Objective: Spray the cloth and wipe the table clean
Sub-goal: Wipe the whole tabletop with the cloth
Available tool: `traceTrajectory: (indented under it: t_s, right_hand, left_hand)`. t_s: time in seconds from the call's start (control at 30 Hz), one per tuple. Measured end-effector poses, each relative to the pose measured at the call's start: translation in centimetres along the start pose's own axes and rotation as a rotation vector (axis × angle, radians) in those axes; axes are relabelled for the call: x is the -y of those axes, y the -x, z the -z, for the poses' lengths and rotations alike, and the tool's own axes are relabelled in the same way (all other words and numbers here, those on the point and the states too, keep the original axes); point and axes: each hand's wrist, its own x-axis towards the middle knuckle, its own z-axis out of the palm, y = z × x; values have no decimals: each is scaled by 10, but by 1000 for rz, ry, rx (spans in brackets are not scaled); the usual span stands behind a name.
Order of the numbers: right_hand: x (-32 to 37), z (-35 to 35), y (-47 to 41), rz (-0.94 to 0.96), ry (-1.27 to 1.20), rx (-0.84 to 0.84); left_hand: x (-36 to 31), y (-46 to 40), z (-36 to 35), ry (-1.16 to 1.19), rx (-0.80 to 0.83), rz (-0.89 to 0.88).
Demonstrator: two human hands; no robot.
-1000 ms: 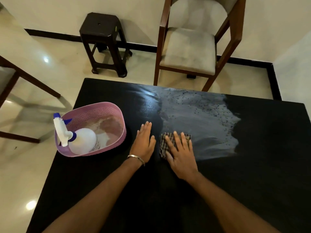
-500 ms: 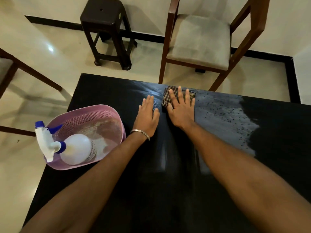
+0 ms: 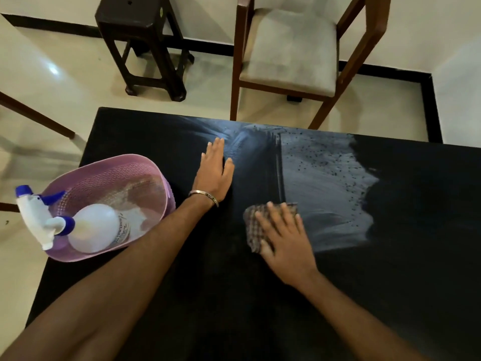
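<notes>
Your right hand [image 3: 283, 238] lies flat on the checked cloth [image 3: 253, 230], fingers straight and pressing it onto the black tabletop [image 3: 182, 295]; nothing is clenched. The cloth sits near the middle of the tabletop, mostly under your palm, its left and far edges showing.

Your left hand [image 3: 214, 173] rests flat on the tabletop to the left and farther off, fingers straight, holding nothing; a bangle [image 3: 204, 196] is on that wrist.

The relation that matters: the pale residue [image 3: 325, 188], speckled with dark specks, lies just right of and beyond the cloth, running from the far edge toward you. The cloth's right edge touches its near left margin. The right hand is the nearer hand and already has the cloth. My judgement: the next stroke should go right or outward into that patch.

Compared with half a second ago, the cloth and right hand have come back from the far edge to the near middle, leaving a cleared dark lane. The left hand has barely shifted.

The spray bottle [image 3: 78, 227] lies in the pink basket [image 3: 109, 173] at the left, untouched
</notes>
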Motion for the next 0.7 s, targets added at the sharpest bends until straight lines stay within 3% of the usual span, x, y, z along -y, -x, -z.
traceTrajectory:
  t_s: [0.17, 0.33, 0.4, 0.57, 0.7]
  right_hand:
    - [-99, 34, -16, -392, 56, -51]
    - [-51, 34, -70, -535, 3, -113]
    - [-14, 33, -103, -468, 1, -118]
    - [90, 35, -166, -2, 116, 40]
    - [101, 42, -179, 134, 211, 79]
  left_hand:
    - [-2, 6, -1, -3, 18, -23]
    - [-7, 7, 3, 4, -16, -25]
    - [-6, 4, 6, 5, -29, -34]
    - [-7, -1, 15, 19, -80, 11]
    - [-9, -5, 17, -27, -124, 31]
